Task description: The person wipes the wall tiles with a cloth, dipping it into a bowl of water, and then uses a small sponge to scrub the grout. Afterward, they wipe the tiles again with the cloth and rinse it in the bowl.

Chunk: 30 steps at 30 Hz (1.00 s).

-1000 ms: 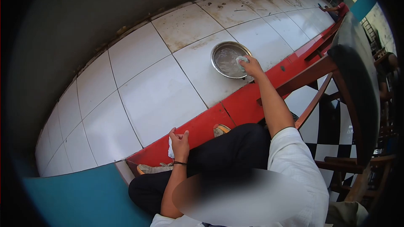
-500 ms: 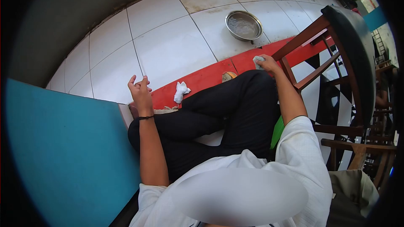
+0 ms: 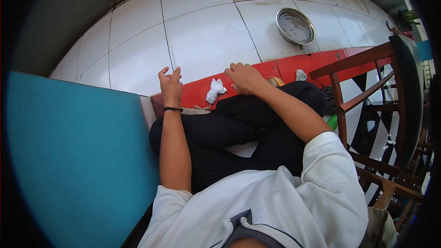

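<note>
My right hand [image 3: 247, 79] is over the red strip, palm down, with its fingers loosely bent and nothing visible in them. It is near a crumpled white cloth [image 3: 215, 90] that lies on the red strip [image 3: 195, 86]. My left hand [image 3: 171, 87] is raised on the other side of the cloth, its fingers partly curled and apart, holding nothing. Farther right, a small pale grey wad [image 3: 301, 75], perhaps a cloth, rests on the strip by my knee.
A round metal basin [image 3: 295, 26] of cloudy water stands on the white tiles [image 3: 206, 32]. A wooden chair [image 3: 360, 98] with a dark seat is at the right. A blue panel [image 3: 78, 156] borders my left side. My crossed legs [image 3: 220, 133] lie below the strip.
My right hand has let go of the pale grey wad, leaving it on the red strip, and has moved left toward the white cloth. The view has shifted; my left hand keeps a similar pose.
</note>
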Each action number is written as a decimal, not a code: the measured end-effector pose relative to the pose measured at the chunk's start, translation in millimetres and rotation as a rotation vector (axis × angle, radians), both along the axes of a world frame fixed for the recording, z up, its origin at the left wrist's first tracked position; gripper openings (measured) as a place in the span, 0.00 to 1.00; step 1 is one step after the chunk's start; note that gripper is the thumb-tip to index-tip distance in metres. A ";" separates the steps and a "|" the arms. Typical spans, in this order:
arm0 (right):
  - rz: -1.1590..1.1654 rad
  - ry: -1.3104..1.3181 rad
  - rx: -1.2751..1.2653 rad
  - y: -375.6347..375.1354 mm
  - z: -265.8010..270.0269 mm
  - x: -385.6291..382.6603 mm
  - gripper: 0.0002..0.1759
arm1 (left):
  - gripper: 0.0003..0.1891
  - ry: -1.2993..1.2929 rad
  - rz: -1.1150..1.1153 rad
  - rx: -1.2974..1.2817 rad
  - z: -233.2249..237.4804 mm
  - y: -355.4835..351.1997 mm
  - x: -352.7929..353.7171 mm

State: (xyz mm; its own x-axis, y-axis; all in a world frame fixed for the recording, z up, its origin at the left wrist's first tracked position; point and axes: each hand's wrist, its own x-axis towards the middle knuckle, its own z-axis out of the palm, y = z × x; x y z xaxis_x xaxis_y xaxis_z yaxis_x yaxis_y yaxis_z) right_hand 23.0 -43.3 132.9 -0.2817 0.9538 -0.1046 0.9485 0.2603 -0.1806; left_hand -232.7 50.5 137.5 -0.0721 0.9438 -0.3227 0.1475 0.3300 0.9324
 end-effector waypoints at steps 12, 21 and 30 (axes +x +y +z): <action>0.248 -0.133 0.167 23.0 -109.1 -72.5 0.07 | 0.33 0.022 0.058 -0.039 -8.6 5.7 -0.4; -0.865 1.323 -0.734 48.0 -69.8 -42.5 0.16 | 0.31 0.043 0.082 -0.025 -15.9 7.0 -9.2; -0.524 1.549 -0.605 37.8 -20.2 -51.8 0.22 | 0.24 0.288 -0.409 -0.110 -37.9 1.5 9.2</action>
State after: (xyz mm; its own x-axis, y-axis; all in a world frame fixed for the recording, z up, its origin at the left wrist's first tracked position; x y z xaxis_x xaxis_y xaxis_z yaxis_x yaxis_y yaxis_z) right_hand -28.8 -5.5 112.7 -0.1581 0.9005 -0.4052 -0.2266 -0.4325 -0.8727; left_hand -223.4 52.0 99.6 0.1949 0.8750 -0.4432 0.5313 0.2857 0.7976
